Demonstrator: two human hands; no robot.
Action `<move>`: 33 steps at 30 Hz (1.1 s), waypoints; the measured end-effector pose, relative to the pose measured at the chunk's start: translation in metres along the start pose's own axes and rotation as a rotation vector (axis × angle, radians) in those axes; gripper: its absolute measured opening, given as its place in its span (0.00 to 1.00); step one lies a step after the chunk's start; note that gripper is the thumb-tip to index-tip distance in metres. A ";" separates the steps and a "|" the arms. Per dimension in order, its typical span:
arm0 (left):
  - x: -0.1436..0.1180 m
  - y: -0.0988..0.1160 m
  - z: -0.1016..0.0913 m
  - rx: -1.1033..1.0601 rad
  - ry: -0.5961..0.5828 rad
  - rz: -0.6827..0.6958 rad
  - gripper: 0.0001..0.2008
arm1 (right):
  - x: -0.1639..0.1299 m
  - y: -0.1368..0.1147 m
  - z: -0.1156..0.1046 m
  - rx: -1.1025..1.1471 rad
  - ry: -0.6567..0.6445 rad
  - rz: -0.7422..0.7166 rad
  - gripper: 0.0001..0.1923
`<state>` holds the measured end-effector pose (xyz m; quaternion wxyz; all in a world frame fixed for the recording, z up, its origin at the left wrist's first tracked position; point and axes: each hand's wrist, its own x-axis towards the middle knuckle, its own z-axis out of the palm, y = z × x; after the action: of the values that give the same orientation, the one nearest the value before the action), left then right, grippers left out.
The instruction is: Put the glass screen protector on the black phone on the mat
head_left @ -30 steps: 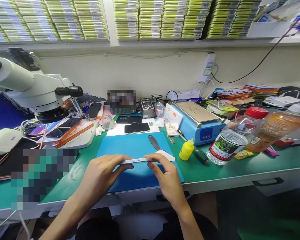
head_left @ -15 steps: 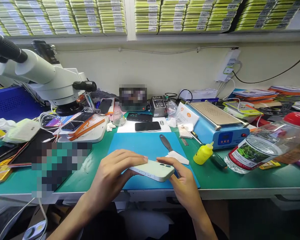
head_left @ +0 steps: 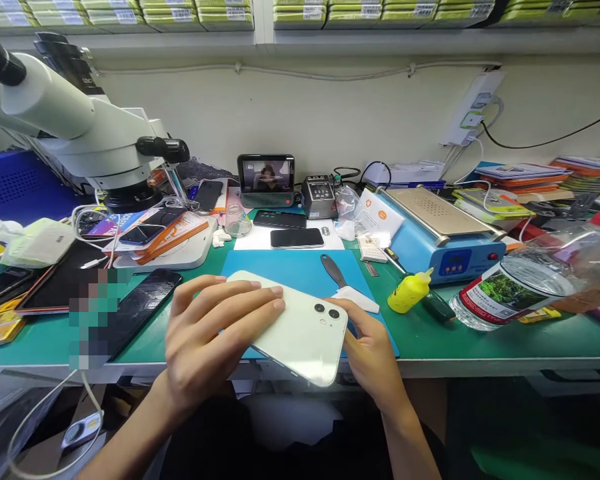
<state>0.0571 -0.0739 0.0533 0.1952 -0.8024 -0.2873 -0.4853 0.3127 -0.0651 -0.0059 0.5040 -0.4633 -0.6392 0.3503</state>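
Note:
A pale green smartphone (head_left: 300, 327) is held above the bench's front edge, its back with two camera lenses turned toward me. My left hand (head_left: 215, 333) lies across the phone's left part, fingers over the back and thumb hidden beneath. At the camera end, my right hand (head_left: 373, 347) grips the right edge; some of its fingers are hidden behind the phone. Under and beyond the phone lies a blue mat (head_left: 280, 263). A scraper (head_left: 335, 271) with a dark handle and a white cloth or paper at its blade rests on the mat's right side.
A microscope (head_left: 80, 127) stands at the left. Right of the mat are a yellow squeeze bottle (head_left: 409, 293), a blue heating plate machine (head_left: 445, 257) and a large water bottle (head_left: 510, 293). A black phone (head_left: 297, 238) lies behind the mat, before a small screen (head_left: 267, 175).
The phone has tilted up from nearly edge-on, so its back now faces me. My left hand has turned with it, fingers spreading over the back. The view has tipped downward.

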 end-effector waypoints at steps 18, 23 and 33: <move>-0.019 -0.002 -0.008 0.045 -0.030 0.055 0.14 | -0.002 -0.007 0.002 0.000 -0.002 0.030 0.11; -0.029 -0.012 0.001 0.016 -0.167 0.064 0.15 | -0.001 -0.005 0.002 -0.021 0.036 0.042 0.12; -0.039 -0.022 0.017 -0.572 -0.227 -0.963 0.04 | 0.001 0.000 0.004 -0.061 0.076 0.079 0.15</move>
<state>0.0401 -0.0573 0.0113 -0.3051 -0.6487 -0.4970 -0.4889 0.3085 -0.0641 -0.0067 0.4994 -0.5163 -0.6114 0.3322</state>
